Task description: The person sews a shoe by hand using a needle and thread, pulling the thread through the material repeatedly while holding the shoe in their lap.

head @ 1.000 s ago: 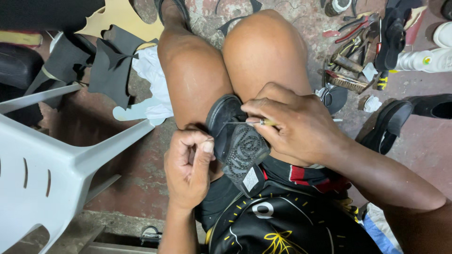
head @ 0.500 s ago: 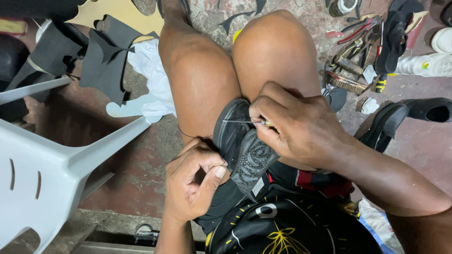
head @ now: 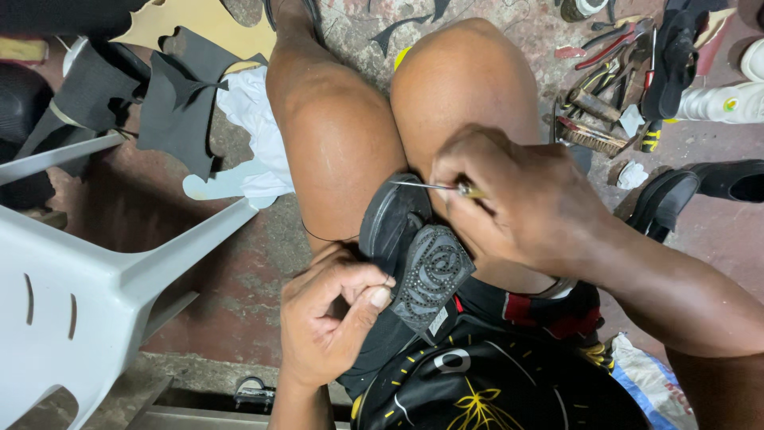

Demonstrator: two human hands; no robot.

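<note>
worn reddish concrete floor [head: 199, 263], stained, scraps all over; i sit low with knees up and the work wedged between my thighs.

right hand [head: 517, 207] — fingers closed tight around a thin metal awl [head: 426, 185], its point laid across the upper edge of the black shoe [head: 410, 255]. left hand [head: 330, 318] — curled shut, thumb and forefinger pinched together just beside the heel of the shoe; a dark thread [head: 318, 236] seems to run from it across my thigh, too fine to be sure. hands are near each other, shoe between them, not touching one another.

the shoe lies sole-up against my right thigh, patterned rubber sole facing me. judged: light, the sole stiff and grippy, the upper softer and apt to fold under a push — best braced at the heel and along the sole edge, thighs doing the clamping.

outward: white plastic chair [head: 95, 279] at my left; black rubber sheets [head: 175, 111] and a white cloth [head: 251, 119] beyond my left knee; past the right knee a heap of hand tools [head: 605, 95], a wooden brush [head: 590, 137], more dark footwear [head: 700, 187].
</note>
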